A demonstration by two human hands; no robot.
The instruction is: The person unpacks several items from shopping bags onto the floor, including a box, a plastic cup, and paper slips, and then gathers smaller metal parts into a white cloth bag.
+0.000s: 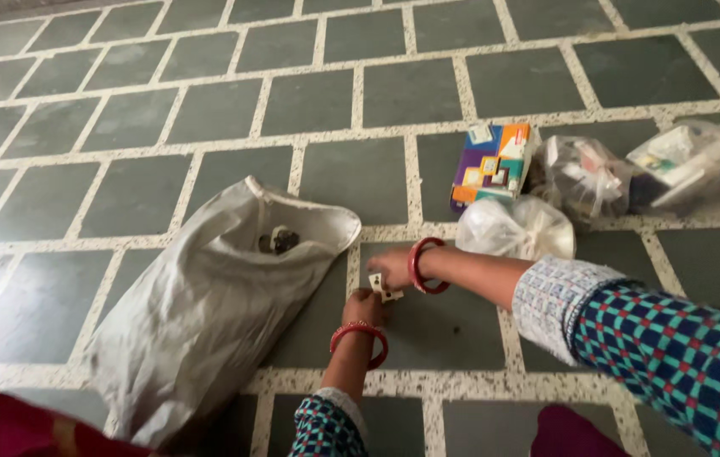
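White small part (385, 289), blocky with a dark mark on it, sits pinched between both hands just above the grey tiled floor (309, 101), right on a pale grout line. Left hand (366, 307) comes up from 6 o'clock, wrist with a red bangle (360, 341); its fingers close on the lower end of the part. Right hand (393, 267) reaches in from 3 o'clock across the frame, red bangle (422, 265) on that wrist too; fingers curl shut onto the top end. Key relation: part lies directly between the two sets of fingertips, left hand below at 6, right hand above at 12 to 1, both touching it. Long axis looks roughly along the 11-to-5 line, but it is too small to be sure. Neither hand is clearly nearer; both are on it. Off-white cloth bag (208, 313) lies just beside, at 9 o'clock of the hands, mouth open toward 1 o'clock with a few dark small pieces (279, 240) inside. At 1 to 2 o'clock, apart from the hands: knotted white plastic bag (516, 228), colourful cardboard box (489, 165), two clear plastic bags (588, 176) of parts.
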